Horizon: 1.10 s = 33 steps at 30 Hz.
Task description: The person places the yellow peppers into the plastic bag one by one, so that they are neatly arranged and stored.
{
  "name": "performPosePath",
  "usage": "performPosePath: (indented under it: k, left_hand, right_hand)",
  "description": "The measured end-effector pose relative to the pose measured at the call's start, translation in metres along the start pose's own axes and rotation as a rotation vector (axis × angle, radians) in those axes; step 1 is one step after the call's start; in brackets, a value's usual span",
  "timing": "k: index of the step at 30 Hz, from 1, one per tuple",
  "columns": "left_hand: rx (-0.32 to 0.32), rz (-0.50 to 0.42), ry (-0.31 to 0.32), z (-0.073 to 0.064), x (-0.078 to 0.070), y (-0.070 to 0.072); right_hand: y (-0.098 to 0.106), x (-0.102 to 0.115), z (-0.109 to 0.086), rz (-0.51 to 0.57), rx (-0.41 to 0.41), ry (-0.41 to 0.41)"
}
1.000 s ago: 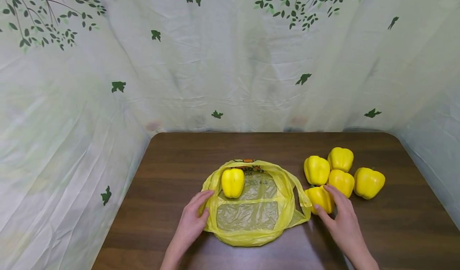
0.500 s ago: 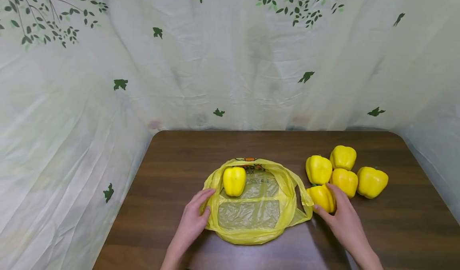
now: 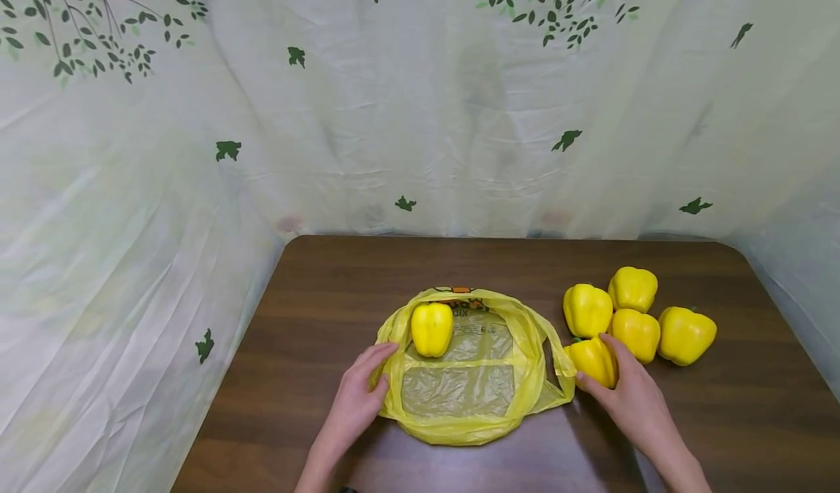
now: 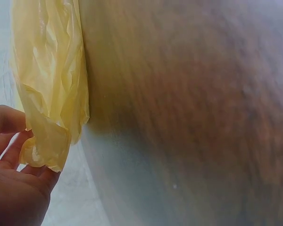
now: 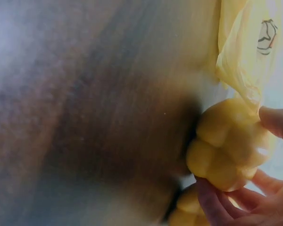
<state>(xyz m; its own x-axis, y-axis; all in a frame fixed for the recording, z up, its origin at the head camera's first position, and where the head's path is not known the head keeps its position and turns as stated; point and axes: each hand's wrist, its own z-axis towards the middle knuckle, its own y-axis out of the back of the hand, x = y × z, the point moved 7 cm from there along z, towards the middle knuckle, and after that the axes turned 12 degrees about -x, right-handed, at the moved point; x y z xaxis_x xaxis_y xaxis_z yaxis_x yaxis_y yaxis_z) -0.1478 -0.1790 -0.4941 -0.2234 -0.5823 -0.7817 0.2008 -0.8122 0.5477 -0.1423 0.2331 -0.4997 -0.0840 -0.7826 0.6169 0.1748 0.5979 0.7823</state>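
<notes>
My left hand grips the left rim of a yellow plastic bag, the thin film caught between thumb and fingers. The bag lies on a brown wood-grain worktop, its mouth spread wide toward me. Inside the bag, at its far left, sits one glossy yellow pepper. Just right of the bag, against its handle, a tilted yellow pepper is grasped between the thumb and fingers of my right hand. Farther right of the bag, four more peppers are grouped together.
</notes>
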Motion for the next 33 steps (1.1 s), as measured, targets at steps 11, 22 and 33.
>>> performPosePath:
  k: [11, 22, 33]
  left_hand:
    - [-0.006, 0.004, -0.023, 0.0016, -0.0001, -0.0016]
    - [-0.004, 0.01, -0.017, 0.0017, -0.0009, -0.0012]
    - [-0.007, 0.018, -0.011, 0.0011, 0.0012, -0.0013]
  right_hand:
    - [0.0009, -0.0015, 0.0054, 0.012, 0.024, -0.023]
    - [0.0007, 0.0002, 0.0036, 0.028, 0.001, -0.029]
    - [0.0012, 0.0008, 0.0032, 0.021, -0.01, -0.026]
